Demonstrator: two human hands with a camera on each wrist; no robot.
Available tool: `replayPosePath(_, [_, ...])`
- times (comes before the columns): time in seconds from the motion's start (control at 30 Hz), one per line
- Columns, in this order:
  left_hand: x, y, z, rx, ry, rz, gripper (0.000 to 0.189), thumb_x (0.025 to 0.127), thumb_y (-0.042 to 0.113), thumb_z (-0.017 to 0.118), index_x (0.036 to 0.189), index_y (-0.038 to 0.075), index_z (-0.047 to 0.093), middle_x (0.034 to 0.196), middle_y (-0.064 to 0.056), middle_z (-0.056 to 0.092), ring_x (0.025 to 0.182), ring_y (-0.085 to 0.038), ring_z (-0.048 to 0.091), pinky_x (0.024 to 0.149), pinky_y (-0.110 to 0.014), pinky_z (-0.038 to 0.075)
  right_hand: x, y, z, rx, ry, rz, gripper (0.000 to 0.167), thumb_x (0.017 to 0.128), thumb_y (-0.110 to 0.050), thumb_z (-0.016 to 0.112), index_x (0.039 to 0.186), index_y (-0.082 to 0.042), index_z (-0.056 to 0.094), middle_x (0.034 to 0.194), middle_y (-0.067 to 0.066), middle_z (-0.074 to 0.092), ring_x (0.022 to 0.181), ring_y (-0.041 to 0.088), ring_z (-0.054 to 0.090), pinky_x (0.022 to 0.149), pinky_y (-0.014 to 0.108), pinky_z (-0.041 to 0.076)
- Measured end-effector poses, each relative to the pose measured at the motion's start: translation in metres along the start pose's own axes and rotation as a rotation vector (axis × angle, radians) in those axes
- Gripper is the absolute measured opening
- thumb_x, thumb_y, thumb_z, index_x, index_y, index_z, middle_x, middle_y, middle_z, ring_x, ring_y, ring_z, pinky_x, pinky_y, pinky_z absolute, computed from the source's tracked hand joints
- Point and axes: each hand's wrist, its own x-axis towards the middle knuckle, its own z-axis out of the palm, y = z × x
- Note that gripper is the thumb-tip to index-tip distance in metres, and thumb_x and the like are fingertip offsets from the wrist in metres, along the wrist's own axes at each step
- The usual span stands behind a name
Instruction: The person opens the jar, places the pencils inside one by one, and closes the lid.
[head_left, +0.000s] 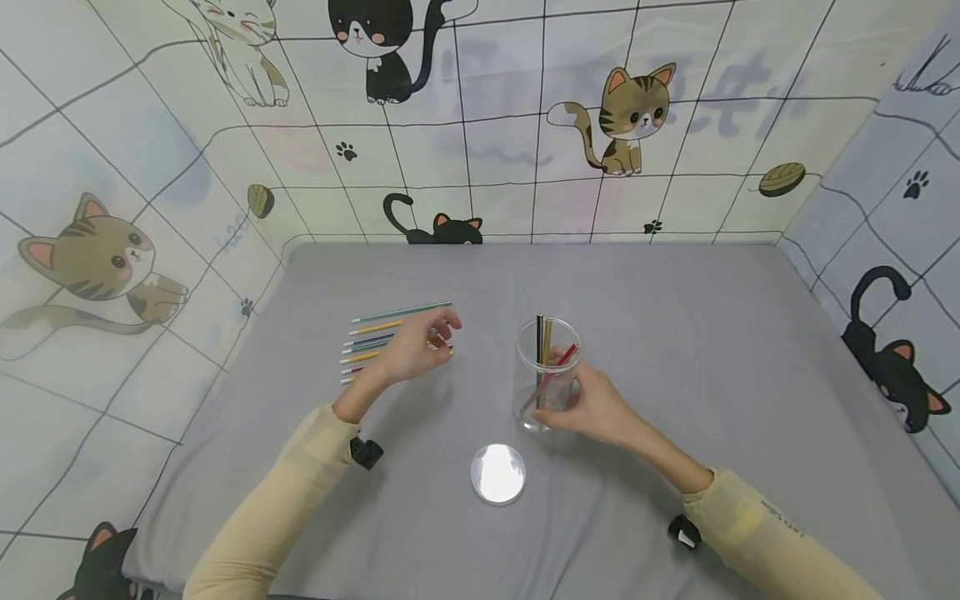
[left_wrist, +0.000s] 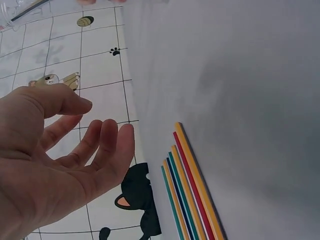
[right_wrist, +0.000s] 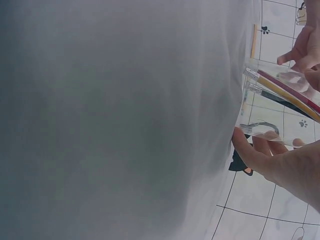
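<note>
My right hand [head_left: 596,404] grips a clear cylindrical jar [head_left: 521,387] around its side, thumb and fingers on opposite walls. Inside lean a black pencil [head_left: 539,333], a yellow pencil [head_left: 547,333] and a red pencil [head_left: 567,354]; the right wrist view shows their ends near the jar's base [right_wrist: 248,129]. To the left, my left hand [head_left: 412,346] hovers over a row of coloured pencils [head_left: 367,317], partly hiding them. Its fingers are loosely bent with nothing between them, as the left wrist view shows this hand [left_wrist: 65,150] apart from the pencils [left_wrist: 187,185].
A round clear lid [head_left: 498,473] lies on the grey cloth-covered table [head_left: 675,317] in front of the jar. Cat-print sheets [head_left: 495,150] stand as walls behind the table and along both sides.
</note>
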Motion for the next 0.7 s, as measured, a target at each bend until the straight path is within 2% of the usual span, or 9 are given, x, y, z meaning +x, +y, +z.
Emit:
replayPosePath(0.43, [-0.001,-0.013,0.004,0.022,-0.035,-0.057,0.035,0.082,-0.01,0.062,0.116,0.0,0.058,0.111,-0.019,0.061,0.089,-0.028,0.065,0.078,-0.038,0.054,0.0,0.0,0.0,-0.002,0.0,0.001,0.07,0.071,-0.014,0.088,0.132,-0.007,0.053,0.118,0.006,0.065,0.1,0.023,0.06,0.069,0.031,0.055])
replayPosePath(0.7, [-0.003,-0.023,0.006,0.006,-0.047,-0.082,0.036,0.083,-0.01,0.063,0.118,-0.003,0.057,0.112,-0.025,0.059,0.092,-0.032,0.064,0.079,-0.041,0.054,0.0,0.0,0.0,-0.009,0.003,-0.003,0.069,0.071,-0.014,0.088,0.131,-0.008,0.054,0.117,0.005,0.065,0.099,0.022,0.059,0.069,0.031,0.055])
